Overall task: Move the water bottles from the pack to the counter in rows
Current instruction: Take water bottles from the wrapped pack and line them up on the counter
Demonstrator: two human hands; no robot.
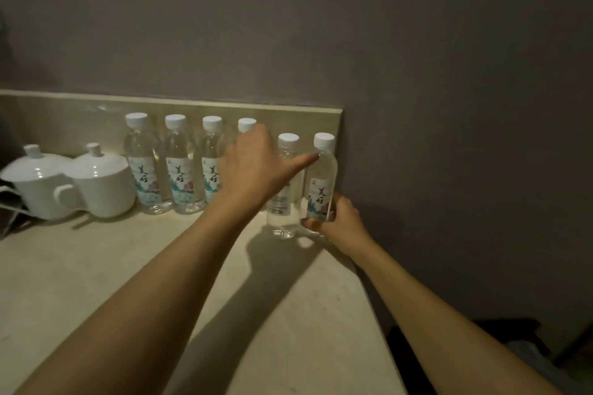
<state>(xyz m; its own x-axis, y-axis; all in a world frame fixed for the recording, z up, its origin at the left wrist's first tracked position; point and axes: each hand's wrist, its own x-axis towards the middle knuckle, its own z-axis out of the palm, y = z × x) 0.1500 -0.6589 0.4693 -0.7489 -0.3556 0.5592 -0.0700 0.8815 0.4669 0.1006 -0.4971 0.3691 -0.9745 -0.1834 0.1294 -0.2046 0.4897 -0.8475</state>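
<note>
Several clear water bottles with white caps stand in a row on the beige counter [96, 266] along the backsplash. The leftmost bottle [142, 163] and its two neighbours show their labels. My left hand [256, 167] covers the fourth bottle [247, 124], with only its cap showing; whether the fingers grip it is hidden. Its thumb points right and touches the rightmost bottle. The fifth bottle [284, 196] stands a little nearer to me. My right hand [337, 218] grips the rightmost bottle [321, 183] near its base, next to the counter's right edge. The pack is out of view.
Two white lidded ceramic mugs [96, 183] stand at the left, beside the bottles. A dark wire rack [12, 218] shows at the far left edge. The grey wall rises behind. The counter ends at the right, with a dark drop below [449, 346].
</note>
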